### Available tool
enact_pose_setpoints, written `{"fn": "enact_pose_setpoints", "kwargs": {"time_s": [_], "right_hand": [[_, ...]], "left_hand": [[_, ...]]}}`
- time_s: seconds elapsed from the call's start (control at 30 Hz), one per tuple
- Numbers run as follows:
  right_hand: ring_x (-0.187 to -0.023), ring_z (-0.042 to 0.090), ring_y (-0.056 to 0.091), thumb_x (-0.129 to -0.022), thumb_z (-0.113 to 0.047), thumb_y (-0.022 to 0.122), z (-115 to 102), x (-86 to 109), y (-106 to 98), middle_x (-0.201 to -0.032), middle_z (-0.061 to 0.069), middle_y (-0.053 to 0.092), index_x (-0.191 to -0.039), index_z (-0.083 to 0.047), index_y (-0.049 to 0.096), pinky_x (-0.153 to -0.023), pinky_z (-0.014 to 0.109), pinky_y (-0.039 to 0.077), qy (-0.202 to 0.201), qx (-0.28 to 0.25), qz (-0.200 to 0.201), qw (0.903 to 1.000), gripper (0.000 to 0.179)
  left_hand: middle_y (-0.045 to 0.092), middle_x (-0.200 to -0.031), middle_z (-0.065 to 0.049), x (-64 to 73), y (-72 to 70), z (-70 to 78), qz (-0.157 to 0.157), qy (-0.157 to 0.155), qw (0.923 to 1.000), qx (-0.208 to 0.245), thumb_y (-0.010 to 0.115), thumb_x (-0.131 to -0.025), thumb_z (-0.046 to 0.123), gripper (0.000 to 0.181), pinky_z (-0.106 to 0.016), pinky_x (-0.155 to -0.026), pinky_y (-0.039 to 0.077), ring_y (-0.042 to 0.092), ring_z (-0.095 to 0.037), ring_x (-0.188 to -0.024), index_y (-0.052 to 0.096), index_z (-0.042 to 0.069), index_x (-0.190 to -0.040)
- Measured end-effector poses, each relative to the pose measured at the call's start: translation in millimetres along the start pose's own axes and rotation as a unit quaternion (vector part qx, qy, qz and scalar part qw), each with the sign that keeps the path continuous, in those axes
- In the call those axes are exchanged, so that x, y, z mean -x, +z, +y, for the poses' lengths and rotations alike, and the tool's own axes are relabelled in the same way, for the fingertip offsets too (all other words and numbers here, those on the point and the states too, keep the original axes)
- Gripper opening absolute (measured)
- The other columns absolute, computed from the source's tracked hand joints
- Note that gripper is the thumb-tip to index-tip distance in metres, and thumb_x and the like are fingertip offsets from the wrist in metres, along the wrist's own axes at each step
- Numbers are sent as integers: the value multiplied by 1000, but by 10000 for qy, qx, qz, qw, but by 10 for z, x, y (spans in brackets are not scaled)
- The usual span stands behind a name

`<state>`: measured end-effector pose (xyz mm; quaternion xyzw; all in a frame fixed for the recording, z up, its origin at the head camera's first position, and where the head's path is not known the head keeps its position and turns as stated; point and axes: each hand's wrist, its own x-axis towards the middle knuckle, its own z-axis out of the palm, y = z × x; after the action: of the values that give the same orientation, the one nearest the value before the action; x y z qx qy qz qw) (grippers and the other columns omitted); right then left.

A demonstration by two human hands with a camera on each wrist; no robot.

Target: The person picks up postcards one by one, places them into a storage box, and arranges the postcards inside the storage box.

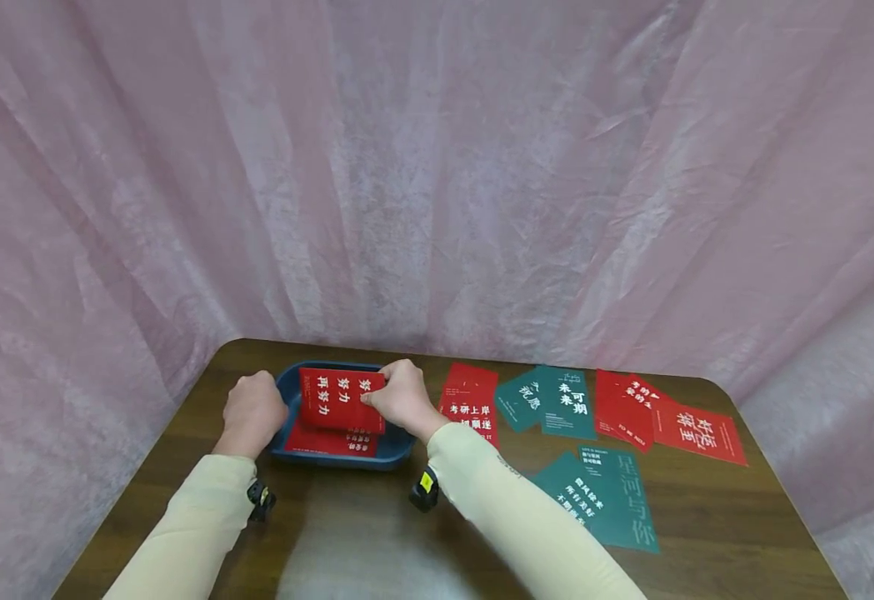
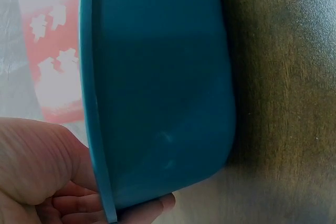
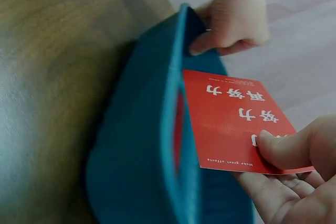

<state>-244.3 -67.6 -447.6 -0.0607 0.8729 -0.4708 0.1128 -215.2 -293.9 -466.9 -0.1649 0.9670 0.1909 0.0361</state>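
Observation:
At the left rim of a blue plastic tub, my left hand grips the edge. The left wrist view shows its thumb on one side of the tub wall and fingers around the other. My right hand pinches a red card with white lettering by its right edge, thumb on top and fingers beneath. That card is held over the tub's opening. Below it, another red card lies inside the tub, partly hidden. In the right wrist view the pinched card is tilted.
Right of the tub, red cards and green cards lie spread on a brown wooden table, some overlapping. More green cards lie nearer the front, partly behind my right forearm. A pink curtain hangs behind the table.

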Motion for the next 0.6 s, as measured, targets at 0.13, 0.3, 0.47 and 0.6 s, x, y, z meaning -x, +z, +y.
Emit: {"fn": "enact_pose_setpoints", "kwargs": {"time_s": [0.13,0.3,0.47,0.6], "right_hand": [[-73,12,62,-72,-18,79,22,-27,141,-81,0,68,-92,-9,72,-58,29,54,274,-63,-144,9995,23],[-74,15,61,-72,-18,80,75,-22,253,-84,2,68,-88,-9,69,-60,32,56,477,-200,-255,9983,21],[-76,16,60,-70,-18,81,149,-22,292,-81,1,68,-84,-10,70,-60,32,56,627,-46,-131,9979,19],[-78,16,60,-70,-18,81,183,-49,318,-79,0,69,-81,-10,70,-61,31,55,541,38,-152,9984,18]], "left_hand": [[63,-86,-27,-6,-13,-3,-64,-52,10000,-37,63,-80,13,28,-41,-46,50,58,-29,-60,62,-9,-97],[63,-83,-26,-13,10,-7,-1,-105,9999,-30,63,-80,12,26,-42,-47,52,58,-27,-58,62,-8,-95],[64,-82,-26,-21,42,17,-10,-12,10000,9,64,-80,13,26,-42,-48,52,59,-26,-56,62,-9,-94],[64,-84,-26,-26,32,12,25,-92,10000,5,66,-79,14,28,-43,-49,52,59,-27,-59,62,-8,-96]]}}
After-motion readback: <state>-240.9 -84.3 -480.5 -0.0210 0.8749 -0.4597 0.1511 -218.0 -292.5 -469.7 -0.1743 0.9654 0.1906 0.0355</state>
